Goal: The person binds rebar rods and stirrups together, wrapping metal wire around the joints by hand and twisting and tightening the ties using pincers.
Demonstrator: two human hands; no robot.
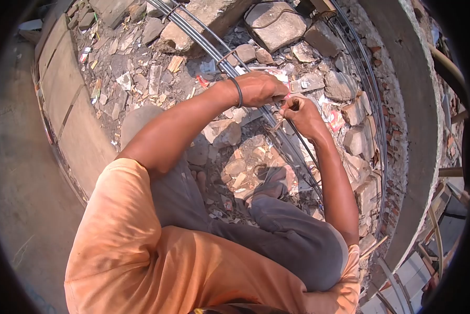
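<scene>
My left hand [258, 89], with a dark band on its wrist, reaches over a bundle of steel rebar [193, 32] that runs diagonally beneath it. Its fingers are closed and point toward my right hand. My right hand [302, 116] is beside it, thumb and forefinger pinched together. A thin pinkish-red strand [289, 88] shows at the fingertips of both hands, but I cannot make out exactly what they grip. Stirrup ties [225, 56] cross the rebar above my left hand. The bars continue below my hands toward my right forearm.
Broken concrete chunks [276, 25], stones and litter cover the ground. More long bars [368, 78] curve along the right, beside a concrete wall edge [421, 104]. A concrete ledge [70, 99] runs along the left. My bent knees are close beneath my arms.
</scene>
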